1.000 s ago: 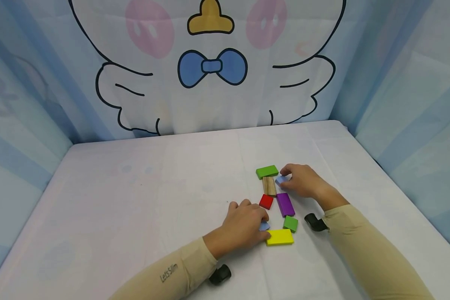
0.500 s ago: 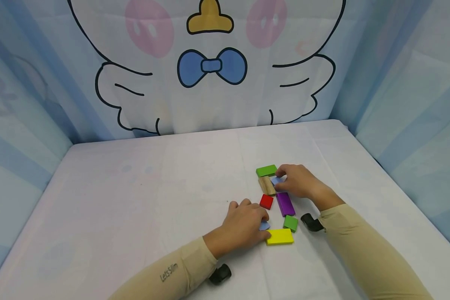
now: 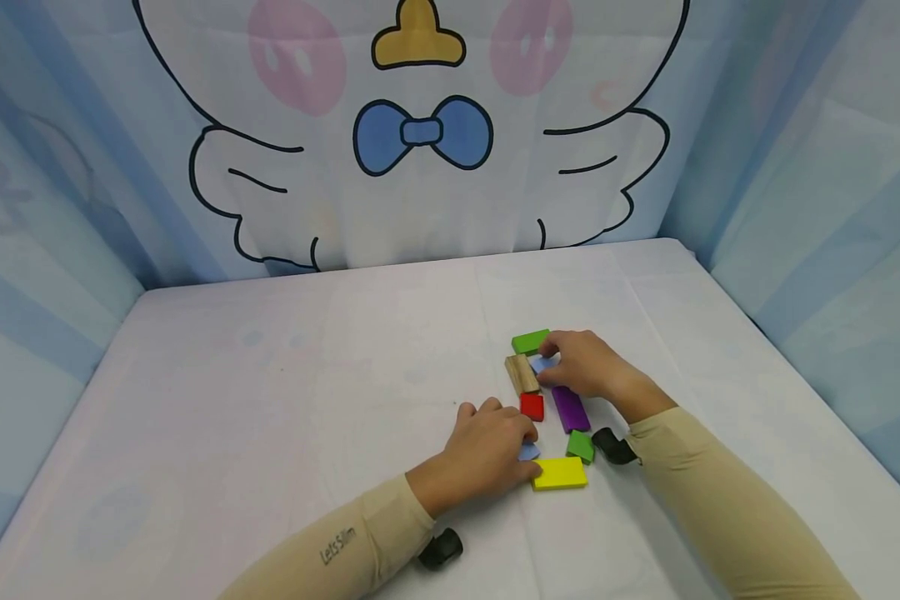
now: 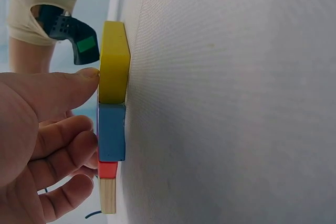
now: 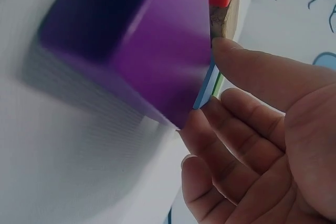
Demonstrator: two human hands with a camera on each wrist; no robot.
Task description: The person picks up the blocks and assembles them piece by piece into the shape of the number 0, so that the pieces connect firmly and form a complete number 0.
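In the head view, my right hand [image 3: 585,362] pinches a light blue block [image 3: 543,365] between thumb and forefinger. That block lies against a bare wooden block [image 3: 522,375], below a long green block [image 3: 531,342]. A purple block [image 3: 570,410] sits just under the right thumb and looms large in the right wrist view. My left hand [image 3: 483,450] rests over a second blue block [image 4: 112,132], mostly hidden from the head camera. Its thumb touches the yellow block [image 3: 559,474], with the other fingers bent loosely beside the blue one. A red block [image 3: 532,407] lies between the two hands.
A small green block [image 3: 581,447] lies between the purple and yellow blocks. White cloth covers the table [image 3: 270,417]; a printed curtain [image 3: 427,208] rises behind it. Dark wrist cameras [image 3: 441,550] hang under both sleeves.
My right hand has moved left with the light blue block. The wooden block has shifted left and tilted, the red block has turned, and the small green block has turned slightly. The left hand stays put.
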